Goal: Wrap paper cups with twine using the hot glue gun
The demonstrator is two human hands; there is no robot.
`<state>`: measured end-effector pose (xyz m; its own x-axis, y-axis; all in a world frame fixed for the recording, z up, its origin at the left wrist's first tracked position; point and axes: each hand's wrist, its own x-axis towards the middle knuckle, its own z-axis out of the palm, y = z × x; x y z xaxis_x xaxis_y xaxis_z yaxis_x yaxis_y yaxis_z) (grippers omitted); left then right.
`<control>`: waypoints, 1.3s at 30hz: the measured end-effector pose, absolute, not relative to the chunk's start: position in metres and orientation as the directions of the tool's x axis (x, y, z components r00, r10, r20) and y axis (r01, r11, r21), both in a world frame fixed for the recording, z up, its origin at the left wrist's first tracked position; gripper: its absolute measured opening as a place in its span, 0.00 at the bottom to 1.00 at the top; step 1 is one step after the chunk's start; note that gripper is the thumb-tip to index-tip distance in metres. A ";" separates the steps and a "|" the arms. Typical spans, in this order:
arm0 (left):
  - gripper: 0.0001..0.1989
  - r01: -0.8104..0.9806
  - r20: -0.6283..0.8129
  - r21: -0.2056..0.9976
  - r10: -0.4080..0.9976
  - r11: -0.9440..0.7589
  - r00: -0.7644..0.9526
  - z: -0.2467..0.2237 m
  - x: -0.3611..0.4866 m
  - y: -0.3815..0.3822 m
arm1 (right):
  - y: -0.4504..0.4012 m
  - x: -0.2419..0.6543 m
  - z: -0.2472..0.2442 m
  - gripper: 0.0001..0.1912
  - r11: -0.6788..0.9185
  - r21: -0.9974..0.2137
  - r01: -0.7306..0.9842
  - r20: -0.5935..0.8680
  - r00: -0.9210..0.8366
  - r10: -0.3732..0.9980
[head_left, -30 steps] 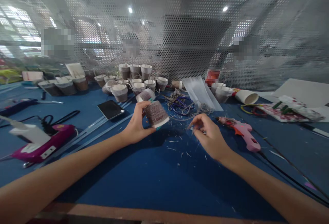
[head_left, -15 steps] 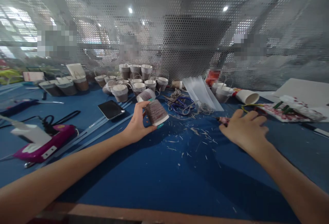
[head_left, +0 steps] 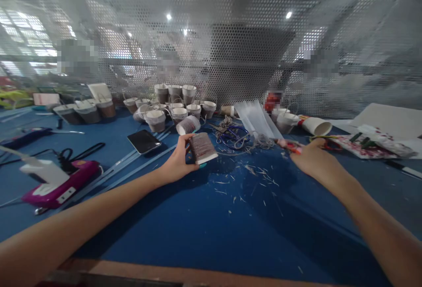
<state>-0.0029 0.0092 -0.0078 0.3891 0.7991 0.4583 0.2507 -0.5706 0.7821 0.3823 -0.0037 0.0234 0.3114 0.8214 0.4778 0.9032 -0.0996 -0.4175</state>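
My left hand (head_left: 180, 159) is closed around a small brown thread-wrapped cup (head_left: 202, 147) with a pale rim, tilted over the blue table. Just behind it another thread-wrapped cup (head_left: 188, 125) lies on its side. On the right, my right hand (head_left: 314, 157) reaches palm down to a red-and-pink handled tool (head_left: 292, 146); its fingertips are partly hidden, so its hold on the tool is unclear. Between the hands lie blue-handled scissors (head_left: 235, 136) among tangled grey cord (head_left: 263, 141).
Several small cups (head_left: 155, 120) stand at the back, by a perforated metal screen (head_left: 250, 49). A phone (head_left: 144, 141) and a magenta power strip (head_left: 62, 188) lie left. Clear plastic sleeves (head_left: 255, 120), a white cup roll (head_left: 316, 125) and a berry-patterned bag (head_left: 359, 144) lie right.
My right hand has drawn its spread fingers together and turned at the red-and-pink tool, which has shifted slightly. The cup in my left hand has tilted a little; the camera view has shifted slightly.
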 end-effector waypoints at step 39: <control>0.36 0.078 0.687 0.651 0.630 -0.755 0.362 -0.010 -0.002 0.004 | -0.054 0.270 0.024 0.30 0.657 -0.246 0.712 0.884 -0.113 0.453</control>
